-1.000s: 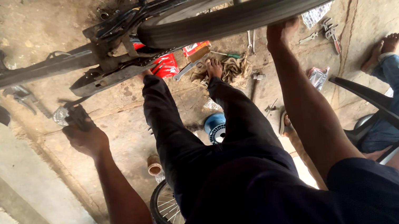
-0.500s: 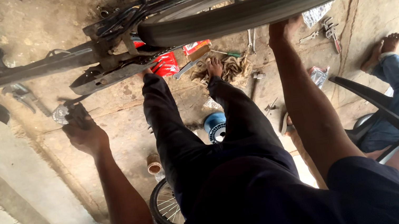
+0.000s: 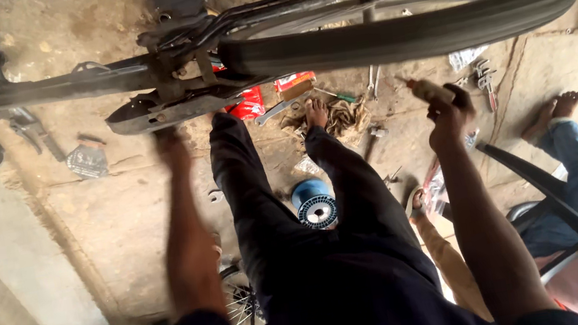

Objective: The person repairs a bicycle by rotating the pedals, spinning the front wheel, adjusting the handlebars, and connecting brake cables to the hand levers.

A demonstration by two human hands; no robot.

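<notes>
A person stands over an upturned bicycle whose wheel is up within reach, the left hand, blurred so its grip cannot be told, raised under the frame, the right hand closed around a wooden-handled tool just below the tyre.

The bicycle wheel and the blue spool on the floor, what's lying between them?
In the head view, between the bicycle wheel and the blue spool lie the person's bare foot, a tangle of brown fibre and a wrench.
</notes>
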